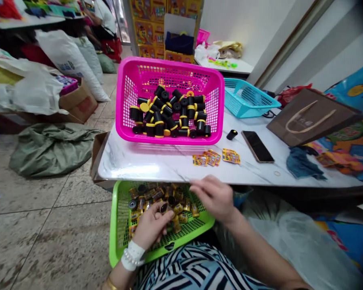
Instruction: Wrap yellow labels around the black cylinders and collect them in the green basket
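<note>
- Your left hand [153, 225] is pinching a small dark piece [163, 208] above the green mesh tray [196, 227].
- Your right hand [213, 197] is hanging with spread fingers over the tray's far edge.
- Yellow-wrapped pieces [178, 207] are lying inside the tray.

A smartphone [257, 146] lies on the marble tabletop [145, 163] near a brown paper bag [311, 117] and a cyan plastic basket [248, 98]; a green woven sack [50, 149] slumps on the tiled floor [48, 237].

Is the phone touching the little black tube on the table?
Apart. The head view shows bare white table top between the phone and the little black tube.
</note>
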Tool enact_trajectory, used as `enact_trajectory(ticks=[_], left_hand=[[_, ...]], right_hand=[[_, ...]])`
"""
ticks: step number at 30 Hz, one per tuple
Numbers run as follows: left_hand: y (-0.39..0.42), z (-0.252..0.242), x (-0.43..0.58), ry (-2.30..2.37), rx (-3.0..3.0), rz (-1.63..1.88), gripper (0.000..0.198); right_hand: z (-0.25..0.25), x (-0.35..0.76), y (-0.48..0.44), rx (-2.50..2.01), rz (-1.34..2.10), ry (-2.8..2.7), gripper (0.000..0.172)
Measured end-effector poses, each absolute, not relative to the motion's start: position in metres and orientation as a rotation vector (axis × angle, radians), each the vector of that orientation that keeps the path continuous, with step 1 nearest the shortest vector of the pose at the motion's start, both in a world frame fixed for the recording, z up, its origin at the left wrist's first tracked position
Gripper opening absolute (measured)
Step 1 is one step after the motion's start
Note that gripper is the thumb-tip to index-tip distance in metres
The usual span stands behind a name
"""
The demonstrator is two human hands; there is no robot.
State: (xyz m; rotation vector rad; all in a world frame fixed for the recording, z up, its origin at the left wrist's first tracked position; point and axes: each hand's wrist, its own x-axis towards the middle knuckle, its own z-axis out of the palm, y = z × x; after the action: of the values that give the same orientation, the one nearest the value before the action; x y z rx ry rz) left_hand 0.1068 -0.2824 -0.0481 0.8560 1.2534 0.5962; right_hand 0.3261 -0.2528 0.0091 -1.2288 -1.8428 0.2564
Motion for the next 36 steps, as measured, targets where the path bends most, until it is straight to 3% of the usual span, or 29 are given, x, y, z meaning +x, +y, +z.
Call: enact_trajectory(ticks=[3,5,8,18,23,33,36], left_hand=[[-0.279,-0.045,0.105,1.405,0.991,0.777,0.067],[-0.279,-0.042,0.105,1.412,1.002,0.824,0.062],[-0.277,-0.033,0.11,1.34,1.003,0.816,0.056],[-0.255,0.003,0.123,1.208,1.183,0.848,0.043],[-0.26,-0.003,0.124,1.182,1.122,0.858,0.045],[-0.229,0.015,0.144,1.096,0.933,1.016,0.052],[-0.218,0.018,0.15,1.053,0.907,1.003,0.047]], right_hand=[[0.012,0.354,-0.221,-1.535,-0.137,-1.883,0.035],[0.005,0.362,-0.204,-1.628,-0.223,-1.951,0.03],[-0.002,0.358,-0.191,-1.7,-0.182,-2.011,0.018],[0.044,0.356,-0.173,-1.995,-0.083,-2.231,0.019],[0.051,0.357,-0.174,-1.894,-0.062,-2.294,0.016],[0.024,0.307,-0.21,-1.361,0.244,-1.793,0.012],[0.018,0.294,-0.217,-1.222,0.195,-1.647,0.009]])
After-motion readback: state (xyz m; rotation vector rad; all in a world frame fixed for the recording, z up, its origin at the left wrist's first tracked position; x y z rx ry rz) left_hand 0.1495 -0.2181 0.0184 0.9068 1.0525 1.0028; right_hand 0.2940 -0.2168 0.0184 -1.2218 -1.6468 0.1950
